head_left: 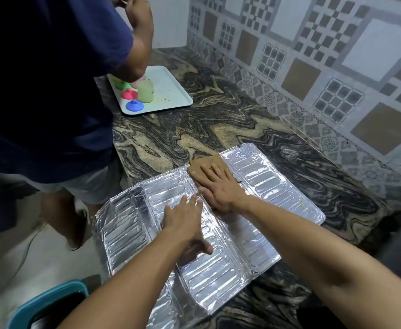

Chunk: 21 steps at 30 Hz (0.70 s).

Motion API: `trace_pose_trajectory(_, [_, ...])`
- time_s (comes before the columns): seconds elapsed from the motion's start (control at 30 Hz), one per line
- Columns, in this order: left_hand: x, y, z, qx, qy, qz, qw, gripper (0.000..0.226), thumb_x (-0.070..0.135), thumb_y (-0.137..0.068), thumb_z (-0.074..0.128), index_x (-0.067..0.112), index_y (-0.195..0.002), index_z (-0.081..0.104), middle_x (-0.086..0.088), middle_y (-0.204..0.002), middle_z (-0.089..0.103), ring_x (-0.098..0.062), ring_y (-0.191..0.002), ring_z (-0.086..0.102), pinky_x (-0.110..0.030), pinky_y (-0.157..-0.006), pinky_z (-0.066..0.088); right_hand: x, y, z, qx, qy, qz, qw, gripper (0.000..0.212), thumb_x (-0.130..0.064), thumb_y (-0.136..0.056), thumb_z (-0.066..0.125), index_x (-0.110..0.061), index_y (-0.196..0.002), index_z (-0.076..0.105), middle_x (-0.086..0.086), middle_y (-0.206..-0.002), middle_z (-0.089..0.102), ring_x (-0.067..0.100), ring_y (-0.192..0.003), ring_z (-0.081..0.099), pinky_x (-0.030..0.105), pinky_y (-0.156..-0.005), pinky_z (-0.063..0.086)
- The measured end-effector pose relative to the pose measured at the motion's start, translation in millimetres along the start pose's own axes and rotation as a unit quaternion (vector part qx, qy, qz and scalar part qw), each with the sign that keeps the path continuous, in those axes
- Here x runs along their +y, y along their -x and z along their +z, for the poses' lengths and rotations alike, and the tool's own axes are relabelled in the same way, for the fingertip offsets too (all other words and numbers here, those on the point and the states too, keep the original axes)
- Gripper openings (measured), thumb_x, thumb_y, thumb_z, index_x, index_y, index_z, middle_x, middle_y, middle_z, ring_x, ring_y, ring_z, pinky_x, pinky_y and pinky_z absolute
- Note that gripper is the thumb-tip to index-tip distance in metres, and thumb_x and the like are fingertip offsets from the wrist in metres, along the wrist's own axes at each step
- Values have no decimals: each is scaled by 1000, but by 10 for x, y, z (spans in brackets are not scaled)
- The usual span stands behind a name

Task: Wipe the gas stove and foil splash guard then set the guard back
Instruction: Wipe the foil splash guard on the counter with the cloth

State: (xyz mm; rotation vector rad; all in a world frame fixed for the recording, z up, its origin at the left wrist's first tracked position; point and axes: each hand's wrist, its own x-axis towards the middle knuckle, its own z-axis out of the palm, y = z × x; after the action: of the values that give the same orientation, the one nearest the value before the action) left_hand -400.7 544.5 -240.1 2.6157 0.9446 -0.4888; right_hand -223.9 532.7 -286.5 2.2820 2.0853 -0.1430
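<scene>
Two forearms reach in from the near edge. The left hand lies flat with fingers spread, pressing down on the middle panel of the foil splash guard. The right hand, fingers straight, pushes one brown cloth along the guard's far edge. One guard is in view, unfolded into three ribbed panels and lying flat on the marbled tabletop, its left panel hanging past the tabletop's edge.

By my reading the guard is mid-wipe: the cloth sits at the far end, so the near panels may be done or still waiting, and I cannot tell which. No stove shows clearly, so its cleaning cannot be judged; standing the guard back up remains.

Far left, a second person stands beside one pale tray holding about five small coloured pieces. One teal bin sits near left.
</scene>
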Motion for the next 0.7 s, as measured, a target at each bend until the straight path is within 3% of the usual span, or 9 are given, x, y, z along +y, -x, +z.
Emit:
trace_pose_trajectory(0.1, [-16,-24,28,3,0,-4,1000,132,68,-53,80,16,-154,10,0,-163,4,-26,-149,8,-54,-114,27,144,-64,9,0,-14,36,999,55,-59,-96,9,-48,-149,0,-2,-163,2,27,-149,-1,54,-118,1])
trace_pose_trajectory(0.27, [-27,-36,71,-3,3,2,1000,133,70,-54,77,18,-154,7,-1,-163,0,-27,-149,4,-56,-116,21,674,-89,-56,-29,-34,201,979,55,-58,-97,7,-45,-150,-4,3,-163,-2,31,-148,-5,57,-117,-3])
trace_pose_trajectory(0.53, [-42,-54,80,0,-9,5,1000,135,74,-51,75,17,-154,9,-1,-163,2,-27,-149,8,-59,-113,25,741,428,-37,-28,-132,428,894,57,-57,-97,10,-43,-150,-4,2,-162,-8,33,-147,-12,63,-113,-7])
trace_pose_trajectory(0.7, [-45,-71,83,-1,-21,7,1000,138,78,-47,73,17,-153,11,-1,-163,4,-27,-149,11,-56,-109,33,596,743,-27,-19,-170,520,837,57,-53,-98,11,-40,-150,-9,5,-162,-12,33,-147,-15,64,-111,-9])
